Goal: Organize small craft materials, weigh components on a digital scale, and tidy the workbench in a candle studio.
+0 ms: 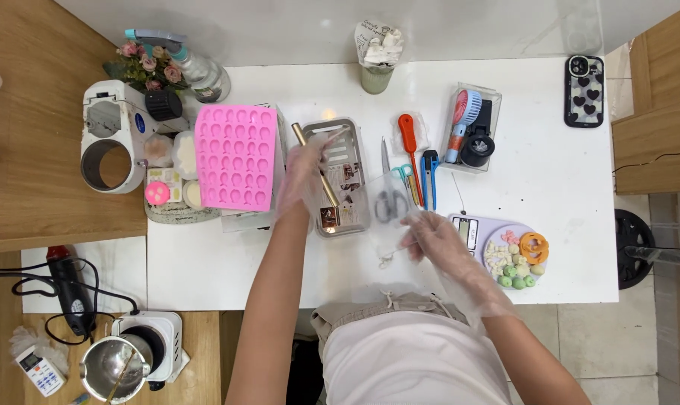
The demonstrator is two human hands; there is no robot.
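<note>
L hand (304, 174), gloved, had its grip closed round a gold rod (315, 165), held slanting over the metal tray (341, 178). R hand (434, 238), also gloved, pinched a clear bag (388, 214) just right of the tray, bag hanging w/ its lower end near the tabletop (280, 262). Pink mold (235, 157) lay just left of the tray, touching L hand's side. Scissors (388, 196), red tool (409, 142) & blue cutter (430, 169) lay right of the tray. Further right: a scale (469, 229) w/ a plate of small sweets (518, 259). Phone (584, 90) sat well apart, far right of the tray.
</note>
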